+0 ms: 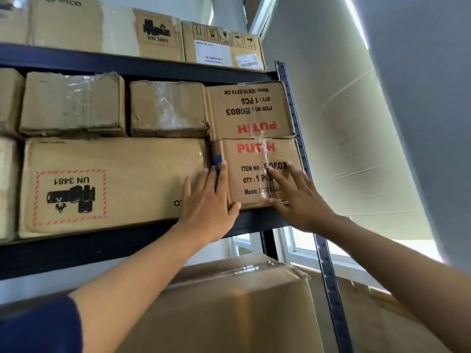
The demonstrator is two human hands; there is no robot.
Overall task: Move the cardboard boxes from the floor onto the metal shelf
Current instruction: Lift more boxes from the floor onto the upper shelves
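Two bare hands reach up to one metal shelf (142, 68), both with fingers straight and spread wide, gripping nothing. The left hand (207, 207) lies flat at the seam between two boxes, its thumb against the lower left corner of the lower PUTIH box (260, 174); the right hand (298, 200) presses flat fingers on that box's front, at 3 o'clock from the left hand. This box sits at the right end of the middle tier, against the perforated upright post (295, 128). Directly at its 12 o'clock rests a second PUTIH box (251, 110), printed upside down. At 9 o'clock from the pair lies a long UN 3481 box (112, 184) with its label inverted, and on it stand two taped boxes (74, 104), side by side; more cartons are cut off at the left edge. The top tier carries one large PICO box (76, 24) and one labelled box (221, 42). Below the hands, at 6 o'clock, one big carton (229, 307) fills the lower tier. Beyond the post, at 3 o'clock, hangs a pale window blind (362, 138).
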